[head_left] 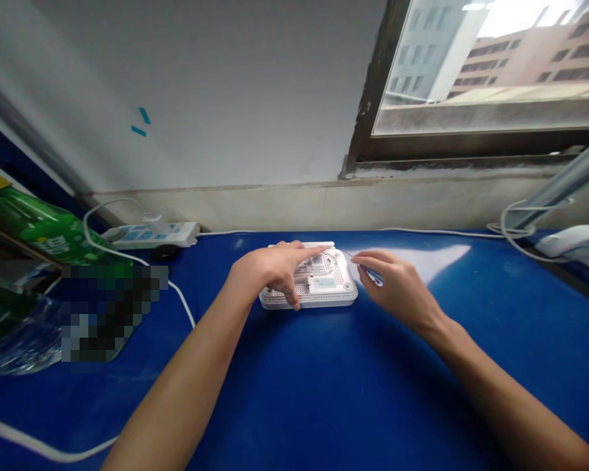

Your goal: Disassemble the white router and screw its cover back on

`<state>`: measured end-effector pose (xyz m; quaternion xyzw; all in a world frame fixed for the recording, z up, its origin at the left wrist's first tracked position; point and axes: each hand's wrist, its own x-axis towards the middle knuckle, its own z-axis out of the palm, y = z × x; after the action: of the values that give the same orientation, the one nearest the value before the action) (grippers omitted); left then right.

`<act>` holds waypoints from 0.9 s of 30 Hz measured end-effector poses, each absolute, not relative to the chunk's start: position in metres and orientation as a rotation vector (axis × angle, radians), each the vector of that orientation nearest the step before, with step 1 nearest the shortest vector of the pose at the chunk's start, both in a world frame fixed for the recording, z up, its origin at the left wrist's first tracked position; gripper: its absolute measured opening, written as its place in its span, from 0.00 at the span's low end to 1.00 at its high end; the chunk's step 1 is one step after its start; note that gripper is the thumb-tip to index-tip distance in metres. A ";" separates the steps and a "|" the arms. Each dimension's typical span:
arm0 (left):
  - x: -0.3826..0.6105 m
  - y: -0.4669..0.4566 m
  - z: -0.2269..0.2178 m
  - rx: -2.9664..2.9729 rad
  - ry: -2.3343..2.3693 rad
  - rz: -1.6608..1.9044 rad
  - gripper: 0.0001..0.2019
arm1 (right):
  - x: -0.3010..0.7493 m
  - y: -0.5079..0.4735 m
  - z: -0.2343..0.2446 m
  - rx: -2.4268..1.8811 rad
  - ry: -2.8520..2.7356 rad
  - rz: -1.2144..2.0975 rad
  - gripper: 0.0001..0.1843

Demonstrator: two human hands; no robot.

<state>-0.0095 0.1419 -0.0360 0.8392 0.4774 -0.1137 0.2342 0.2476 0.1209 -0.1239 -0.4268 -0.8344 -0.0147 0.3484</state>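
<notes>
A white Wi-Fi router (324,297) lies on the blue tabletop, its vented underside and label facing up. My left hand (269,268) grips it across its left part, thumb at the near edge and index finger stretched along the far side. Part of the router is hidden under that hand. Just off the router's right end, my right hand (397,284) is closed in a pinch, thumb against fingers. A thin pale line seems to run from its fingertips towards the router; it is too fine to name.
A power strip (181,234) with a plugged-in white charger stands against the wall at the left. Green bottles (53,229) and a blurred-out flat object (118,320) are nearer me. White cables (181,297) cross the left side. A grey pole (564,176) rises at the right.
</notes>
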 end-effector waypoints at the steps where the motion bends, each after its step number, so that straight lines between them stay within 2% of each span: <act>1: -0.009 0.141 -0.035 2.308 1.309 -0.308 0.66 | 0.249 0.120 -0.123 -1.099 -2.143 -0.039 0.13; 27: -0.010 0.132 -0.040 2.435 1.250 -0.378 0.64 | 0.245 0.104 -0.098 -1.143 -2.018 0.108 0.11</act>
<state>-0.0105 0.1325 -0.0400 0.8655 0.4443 -0.1345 0.1882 0.2448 0.1042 -0.0983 -0.4513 -0.7973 0.0427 0.3985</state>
